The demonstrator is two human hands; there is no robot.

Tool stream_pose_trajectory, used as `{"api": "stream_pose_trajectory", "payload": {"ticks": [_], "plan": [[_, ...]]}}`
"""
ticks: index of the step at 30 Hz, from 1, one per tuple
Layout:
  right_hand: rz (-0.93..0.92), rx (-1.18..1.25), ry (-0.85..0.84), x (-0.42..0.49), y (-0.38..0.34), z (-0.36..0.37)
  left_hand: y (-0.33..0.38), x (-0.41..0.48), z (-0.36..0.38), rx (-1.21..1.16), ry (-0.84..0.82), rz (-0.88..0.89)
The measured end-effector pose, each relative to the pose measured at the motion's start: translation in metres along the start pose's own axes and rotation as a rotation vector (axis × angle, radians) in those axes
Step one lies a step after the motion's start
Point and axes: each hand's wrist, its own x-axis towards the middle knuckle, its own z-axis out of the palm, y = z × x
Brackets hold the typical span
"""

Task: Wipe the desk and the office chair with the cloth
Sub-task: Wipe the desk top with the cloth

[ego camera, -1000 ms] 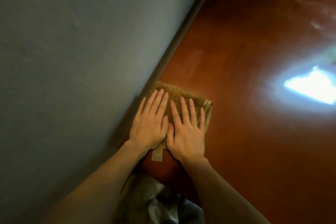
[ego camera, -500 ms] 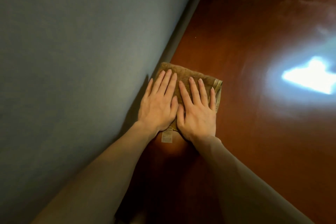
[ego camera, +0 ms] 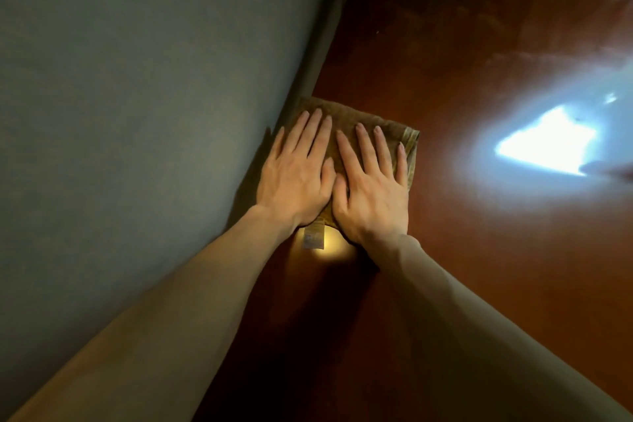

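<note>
Wall (ego camera: pixel 137 96): grey-blue, fills the left half of the view and meets the desk along a slanted line.

Desk (ego camera: pixel 479 267): glossy reddish-brown top, right half of the view. A bright white-blue patch of reflected light (ego camera: pixel 544 147) sits on it to the right, well apart from my hands. There is a small warm glow on the surface just below my wrists.

Forearms: both bare, reaching in from the bottom edge. The left one runs close along the wall.

Cloth (ego camera: pixel 346 115): brown, folded to a rough square and lying flat on the desk. Its left edge is tucked against the foot of the wall and its striped hem is on the right side.

Left hand (ego camera: pixel 296 178): flat on the cloth, palm down, fingers straight and nearly together — pressing, not clutching.

Right hand (ego camera: pixel 371 188): same posture, just beside the left, thumbs touching — fingers slightly spread, little finger near the hem.

Label (ego camera: pixel 313 238): pale, sticks out from the cloth's near edge between my wrists. Print too small to read.
</note>
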Motion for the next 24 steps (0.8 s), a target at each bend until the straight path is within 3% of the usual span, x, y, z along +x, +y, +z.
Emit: {"api": "stream_pose_trajectory", "payload": {"ticks": [15, 24], "plan": [[0.127, 0.004, 0.015, 0.094, 0.030, 0.005, -0.007, 0.119, 0.005, -0.012, -0.027, 0.105], [0.111, 0.025, 0.025, 0.137, 0.051, 0.009, -0.006, 0.165, 0.008, -0.033, -0.008, 0.095]]}}
